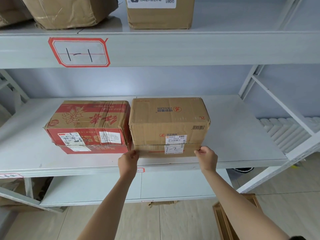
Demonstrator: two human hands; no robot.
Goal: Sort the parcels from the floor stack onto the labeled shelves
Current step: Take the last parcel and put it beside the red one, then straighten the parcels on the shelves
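A brown cardboard parcel (168, 122) with a handwritten "1-2" sticker stands on the middle shelf (242, 135). My left hand (129, 160) grips its lower left front corner. My right hand (207, 157) grips its lower right front corner. A red and brown parcel (88, 125) sits right beside it on the left, touching or nearly touching. The shelf above carries a red-bordered label (79, 51) marked "1-1".
The top shelf holds a labelled brown parcel (160, 13) and crumpled brown parcels (65, 11) at the left. A lower shelf (103, 191) lies beneath. An open cardboard box (230, 220) stands on the floor at lower right. White rolls (284, 130) fill the neighbouring rack.
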